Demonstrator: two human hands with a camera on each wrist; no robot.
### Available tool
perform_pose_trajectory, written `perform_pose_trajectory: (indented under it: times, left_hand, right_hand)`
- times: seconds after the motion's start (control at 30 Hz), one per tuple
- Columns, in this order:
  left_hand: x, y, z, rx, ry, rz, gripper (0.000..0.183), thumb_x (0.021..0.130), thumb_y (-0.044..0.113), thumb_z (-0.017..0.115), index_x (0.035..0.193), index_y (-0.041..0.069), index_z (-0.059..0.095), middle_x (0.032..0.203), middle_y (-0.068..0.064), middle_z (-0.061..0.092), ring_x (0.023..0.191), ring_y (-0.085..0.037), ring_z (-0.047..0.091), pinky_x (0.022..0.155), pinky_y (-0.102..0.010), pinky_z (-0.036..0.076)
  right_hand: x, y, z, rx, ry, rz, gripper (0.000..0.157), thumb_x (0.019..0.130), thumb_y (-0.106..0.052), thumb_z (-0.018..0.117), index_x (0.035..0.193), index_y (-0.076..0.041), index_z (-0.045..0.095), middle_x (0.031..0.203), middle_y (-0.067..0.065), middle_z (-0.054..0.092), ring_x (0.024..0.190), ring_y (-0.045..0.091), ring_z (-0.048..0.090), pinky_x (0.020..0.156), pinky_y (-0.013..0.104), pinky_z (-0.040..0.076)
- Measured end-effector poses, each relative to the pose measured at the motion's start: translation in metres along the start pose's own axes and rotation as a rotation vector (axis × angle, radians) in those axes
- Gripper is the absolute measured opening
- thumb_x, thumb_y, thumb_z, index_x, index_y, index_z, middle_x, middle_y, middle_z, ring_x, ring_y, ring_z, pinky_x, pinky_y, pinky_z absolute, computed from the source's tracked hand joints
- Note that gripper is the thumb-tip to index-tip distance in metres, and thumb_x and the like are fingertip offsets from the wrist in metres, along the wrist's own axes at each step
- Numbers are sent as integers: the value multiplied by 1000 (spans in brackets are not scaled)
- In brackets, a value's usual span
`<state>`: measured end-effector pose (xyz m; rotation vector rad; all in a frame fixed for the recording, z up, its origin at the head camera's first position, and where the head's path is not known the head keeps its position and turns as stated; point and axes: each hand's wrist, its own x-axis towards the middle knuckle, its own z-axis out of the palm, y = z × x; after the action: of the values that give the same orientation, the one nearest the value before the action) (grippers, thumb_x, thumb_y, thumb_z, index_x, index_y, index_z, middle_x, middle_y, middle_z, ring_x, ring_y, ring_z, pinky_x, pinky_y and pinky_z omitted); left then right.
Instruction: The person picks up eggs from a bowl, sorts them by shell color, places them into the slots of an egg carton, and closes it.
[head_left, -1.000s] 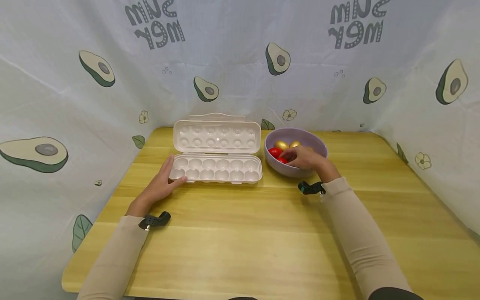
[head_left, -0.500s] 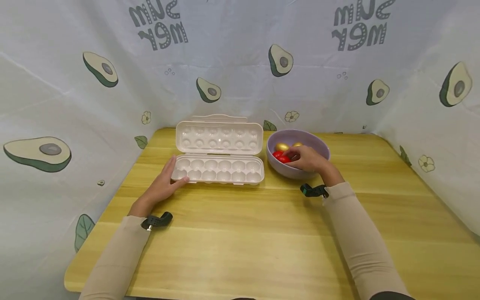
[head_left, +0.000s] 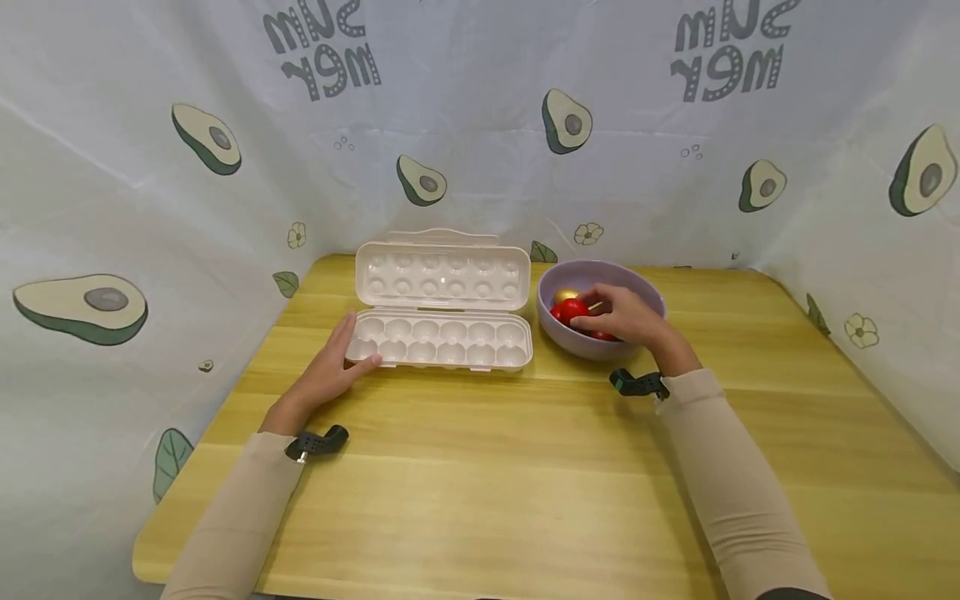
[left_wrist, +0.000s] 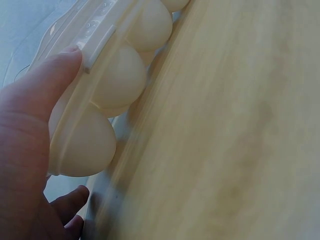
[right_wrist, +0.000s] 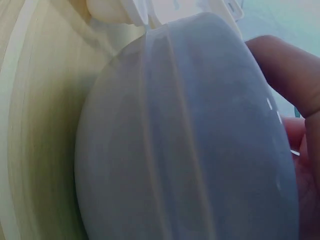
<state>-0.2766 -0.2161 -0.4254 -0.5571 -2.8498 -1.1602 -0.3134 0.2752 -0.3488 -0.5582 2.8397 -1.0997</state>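
Note:
A cream plastic egg box [head_left: 442, 293] stands with its lid tipped back and two rows of round cups facing up. My left hand [head_left: 324, 375] grips its left end; in the left wrist view the thumb presses the front rim beside the rounded cups [left_wrist: 120, 77]. To the right is a lilac bowl [head_left: 577, 347] holding red and gold eggs. Inside it my right hand [head_left: 628, 317] pinches a red egg [head_left: 574, 309] between thumb and fingers. A gold egg [head_left: 566, 295] shows behind. The bowl's wall [right_wrist: 175, 135] hides the egg from the right wrist camera.
Both things stand towards the back of a wooden table [head_left: 465, 483], close to a pale curtain [head_left: 495, 167] printed with avocados. The bowl is just right of the box, with a narrow gap between them. More curtain hangs at both sides.
My right hand has taken hold of a red egg and raised it a little among the others. The left hand keeps its grip on the egg box. The head view shifts slightly.

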Motion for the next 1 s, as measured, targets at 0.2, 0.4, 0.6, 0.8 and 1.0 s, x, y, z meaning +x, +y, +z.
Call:
perform_pose_trajectory:
  times: [0.2, 0.4, 0.6, 0.8, 1.0]
  left_hand:
    - [-1, -2, 1, 8, 6, -11, 97, 93, 48, 59, 155, 6, -2, 161, -12, -5, 147, -33, 0, 115, -56, 7]
    - [-3, -2, 4, 7, 8, -18, 97, 93, 48, 59, 155, 6, -2, 161, -12, -5, 147, -33, 0, 115, -56, 7]
    - [-3, 1, 6, 0, 10, -11, 97, 93, 49, 59, 155, 6, -1, 162, -11, -4, 147, -34, 1, 115, -56, 8]
    - [-2, 0, 6, 5, 24, -10, 96, 92, 48, 59, 155, 6, 1, 162, -11, -3, 147, -33, 2, 115, -56, 8]
    - [-2, 2, 5, -1, 8, -17, 96, 93, 49, 58, 155, 7, -1, 162, -10, -4, 147, -32, 1, 115, -56, 7]
  right_hand:
    - [0, -6, 1, -2, 68, -15, 51, 87, -35, 72, 127, -7, 60, 117, 15, 63, 98, 30, 63, 84, 41, 55]
    - [5, -14, 6, 49, 121, -45, 48, 86, -35, 73, 125, -9, 61, 116, 13, 63, 100, 29, 62, 86, 43, 54]
    - [8, -22, 14, 129, 149, -47, 52, 86, -33, 73, 128, -8, 57, 120, 14, 61, 106, 30, 60, 87, 42, 53]
    - [10, -39, 21, 237, 170, -87, 46, 88, -19, 72, 127, -2, 56, 120, 19, 61, 104, 34, 62, 81, 32, 55]
    - [0, -68, 24, 271, 180, -92, 43, 87, -9, 70, 124, 6, 53, 118, 25, 60, 104, 39, 62, 83, 34, 55]
